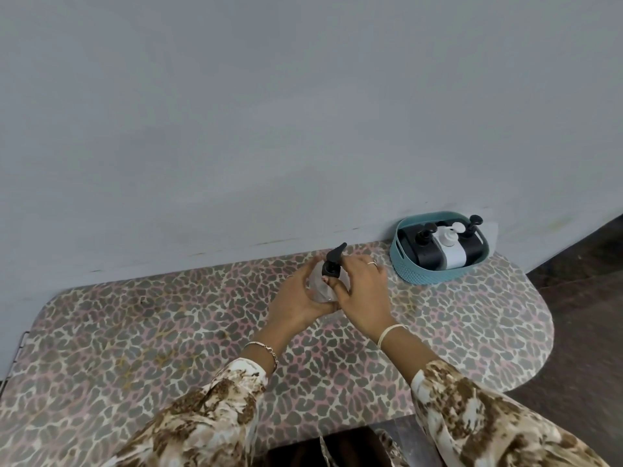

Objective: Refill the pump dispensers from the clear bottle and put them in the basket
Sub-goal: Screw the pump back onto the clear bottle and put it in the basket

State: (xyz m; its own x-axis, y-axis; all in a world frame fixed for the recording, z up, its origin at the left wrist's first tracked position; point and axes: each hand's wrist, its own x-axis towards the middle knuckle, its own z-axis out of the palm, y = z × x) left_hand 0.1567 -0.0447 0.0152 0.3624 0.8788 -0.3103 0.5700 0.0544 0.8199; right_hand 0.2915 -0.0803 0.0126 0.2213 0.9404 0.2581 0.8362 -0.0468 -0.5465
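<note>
Left grip [296, 299] wrapped round clear bottle [318, 288] over bench [135, 332]; right grip [364, 291] pinching its black pump [332, 264]. Three pump dispensers [453, 256] in teal basket [404, 274], writing unreadable.

Woven-textured teal plastic basket [435, 274]; leopard-print cloth cover [168, 332].

Left hand [296, 296], right hand [364, 294]: curled grips, close together.

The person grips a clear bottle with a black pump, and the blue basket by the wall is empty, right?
Not empty: the head view shows the blue basket holding black and white pump dispensers. The left hand and right hand do grip the clear bottle with its black pump.
</note>
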